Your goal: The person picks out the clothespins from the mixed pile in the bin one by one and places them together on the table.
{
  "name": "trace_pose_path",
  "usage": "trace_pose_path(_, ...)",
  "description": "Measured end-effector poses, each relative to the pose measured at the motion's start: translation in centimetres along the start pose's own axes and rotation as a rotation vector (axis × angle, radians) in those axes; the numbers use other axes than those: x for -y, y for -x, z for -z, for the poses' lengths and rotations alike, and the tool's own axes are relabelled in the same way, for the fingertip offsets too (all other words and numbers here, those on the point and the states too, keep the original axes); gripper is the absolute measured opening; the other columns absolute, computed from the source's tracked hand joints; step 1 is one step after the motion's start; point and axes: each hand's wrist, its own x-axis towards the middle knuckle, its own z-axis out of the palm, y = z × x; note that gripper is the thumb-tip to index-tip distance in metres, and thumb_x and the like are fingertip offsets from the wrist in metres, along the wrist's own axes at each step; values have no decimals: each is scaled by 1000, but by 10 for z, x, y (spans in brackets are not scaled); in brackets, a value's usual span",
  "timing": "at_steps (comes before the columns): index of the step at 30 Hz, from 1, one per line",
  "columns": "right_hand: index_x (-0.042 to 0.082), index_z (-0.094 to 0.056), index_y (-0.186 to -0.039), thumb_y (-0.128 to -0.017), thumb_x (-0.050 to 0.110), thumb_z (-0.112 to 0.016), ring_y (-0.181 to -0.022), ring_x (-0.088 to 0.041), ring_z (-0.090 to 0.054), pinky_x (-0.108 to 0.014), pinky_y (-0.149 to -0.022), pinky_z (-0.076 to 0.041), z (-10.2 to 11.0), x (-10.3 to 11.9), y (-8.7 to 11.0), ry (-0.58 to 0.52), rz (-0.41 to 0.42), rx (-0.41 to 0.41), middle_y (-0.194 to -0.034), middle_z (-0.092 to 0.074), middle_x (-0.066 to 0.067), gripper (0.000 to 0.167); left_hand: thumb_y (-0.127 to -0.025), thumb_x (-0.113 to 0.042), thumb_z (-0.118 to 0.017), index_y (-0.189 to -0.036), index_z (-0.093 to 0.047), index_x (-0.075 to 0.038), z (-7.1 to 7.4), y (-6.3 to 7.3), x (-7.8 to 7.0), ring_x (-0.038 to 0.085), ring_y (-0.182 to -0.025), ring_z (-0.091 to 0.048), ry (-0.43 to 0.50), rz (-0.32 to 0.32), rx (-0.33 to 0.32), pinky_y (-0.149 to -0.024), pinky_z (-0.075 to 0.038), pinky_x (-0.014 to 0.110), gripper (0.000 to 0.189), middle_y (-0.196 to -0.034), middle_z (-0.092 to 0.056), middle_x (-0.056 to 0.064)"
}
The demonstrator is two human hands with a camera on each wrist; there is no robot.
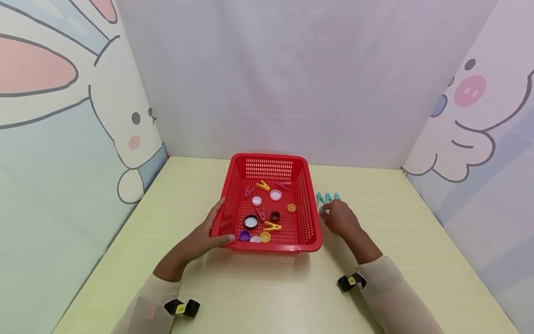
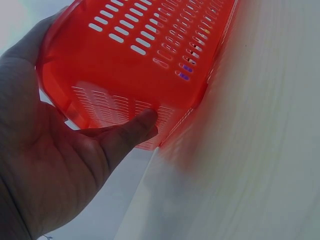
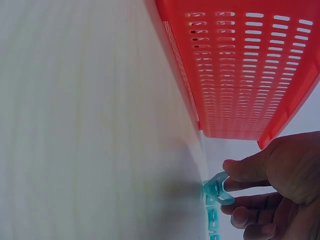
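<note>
At its near left corner, a red plastic basket (image 1: pixel 267 247) is held by my left hand (image 1: pixel 204 236), the thumb over the front rim and the fingers along the left side. The left wrist view shows that hand (image 2: pixel 65 150) round the corner. To the right of the basket, my right hand (image 1: pixel 343 218) pinches a turquoise clothespin (image 3: pixel 218 189) between thumb and fingers, low by the table. Several more turquoise clothespins (image 1: pixel 328 198) stand in a row just beyond the fingertips. Inside the basket lie yellow clothespins (image 1: pixel 273 226), dark pink clothespins (image 1: pixel 261 214) and several bottle caps (image 1: pixel 251 221).
The pale wood-look table (image 1: pixel 258 292) meets a white curtain-like backdrop (image 1: pixel 275 83) behind the basket. Side panels with a cartoon rabbit (image 1: pixel 121 106) and a pink-cheeked cartoon animal (image 1: pixel 454 134) rise at left and right. Black bands with small devices sit at both wrists.
</note>
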Motion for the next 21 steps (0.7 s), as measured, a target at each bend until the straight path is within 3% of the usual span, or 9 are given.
trace_pose_path(10, -1, -80, -125, -103, 20, -75, -90, -23, -70, -33, -65, -56, -2, -3, 0, 35, 29, 18, -127, -79, -21, 31, -89, -35, -88, -176, -1, -32, 0, 0, 0, 49, -154, -40, 13, -8, 2, -97, -67, 49, 123, -168, -35, 21)
trace_pose_path(21, 5, -82, -121, -103, 22, -75, -79, -18, -68, -33, -61, -56, -3, -5, 0, 31, 16, 43, -116, -82, -16, 26, -89, -36, -88, -176, -1, -32, 0, 0, 0, 48, -154, -39, 9, -7, 0, -97, -67, 48, 123, -167, -35, 21)
